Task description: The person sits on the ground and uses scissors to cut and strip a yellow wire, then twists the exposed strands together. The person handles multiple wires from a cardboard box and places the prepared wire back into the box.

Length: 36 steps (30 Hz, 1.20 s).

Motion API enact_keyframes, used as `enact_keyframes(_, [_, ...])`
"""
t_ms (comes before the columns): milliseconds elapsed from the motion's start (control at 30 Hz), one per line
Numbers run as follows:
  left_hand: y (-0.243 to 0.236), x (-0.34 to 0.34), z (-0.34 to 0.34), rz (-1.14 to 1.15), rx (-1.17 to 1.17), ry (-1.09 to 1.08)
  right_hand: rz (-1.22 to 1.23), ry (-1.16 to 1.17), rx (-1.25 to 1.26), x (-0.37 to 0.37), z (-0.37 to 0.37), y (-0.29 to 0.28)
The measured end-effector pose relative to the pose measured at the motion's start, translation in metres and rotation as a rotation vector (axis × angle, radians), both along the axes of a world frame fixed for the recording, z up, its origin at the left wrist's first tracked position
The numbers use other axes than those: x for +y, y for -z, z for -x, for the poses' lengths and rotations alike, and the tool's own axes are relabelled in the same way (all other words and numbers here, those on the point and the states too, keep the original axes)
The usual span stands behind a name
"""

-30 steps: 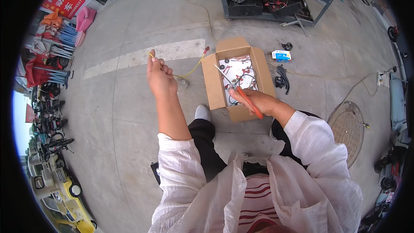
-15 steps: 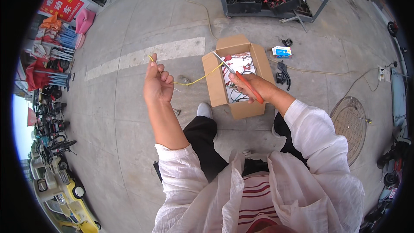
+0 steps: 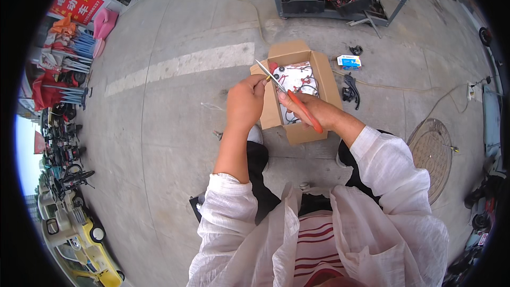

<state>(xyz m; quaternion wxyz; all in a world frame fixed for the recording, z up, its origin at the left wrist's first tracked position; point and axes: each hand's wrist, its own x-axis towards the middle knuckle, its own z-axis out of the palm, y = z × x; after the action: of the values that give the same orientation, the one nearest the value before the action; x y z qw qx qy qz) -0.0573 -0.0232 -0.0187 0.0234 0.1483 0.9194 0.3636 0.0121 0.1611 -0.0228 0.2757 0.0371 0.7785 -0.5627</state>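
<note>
My right hand (image 3: 314,110) is wrapped round orange-handled scissors (image 3: 305,111), their metal blades pointing up and left over the box's left side. Close to the blades, my left hand (image 3: 246,101) pinches a thin yellow wire (image 3: 267,78); only a short bit shows at the fingertips, and the hand hides the rest. Below both hands stands an open cardboard box (image 3: 305,135) with its flaps folded out. Inside it, red and black wired parts (image 3: 304,81) lie on a white surface, partly covered by my right hand.
Right of the box lie a blue and white small box (image 3: 349,62) and black curved parts (image 3: 350,91). A grey metal shelf cart (image 3: 332,8) stands beyond. A pale cable (image 3: 393,89) crosses the floor near a round manhole cover (image 3: 429,154). My shoe (image 3: 255,135) is beside the box.
My left hand has moved right, up to the scissors, bringing the yellow wire's held part near the blades. The long stretch of wire between the hands no longer shows. My right hand has barely shifted.
</note>
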Motion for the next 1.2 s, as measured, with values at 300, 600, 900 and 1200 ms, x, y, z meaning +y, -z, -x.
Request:
enact_keyframes(300, [0.000,0.002,0.006,-0.215,-0.165,0.082,0.302,0.080,-0.185,0.011,0.004,0.010])
enact_keyframes(600, [-0.006,0.006,0.006,-0.223,-0.245,0.101,0.057,-0.011,0.186,0.013,0.001,0.003])
enact_keyframes(900, [-0.003,0.000,0.014,-0.152,-0.286,0.068,0.184,0.116,-0.146,0.016,0.009,0.012])
enact_keyframes(1200, [0.013,-0.025,0.034,-0.132,-0.551,-0.018,0.288,0.309,-0.293,0.011,0.015,0.038])
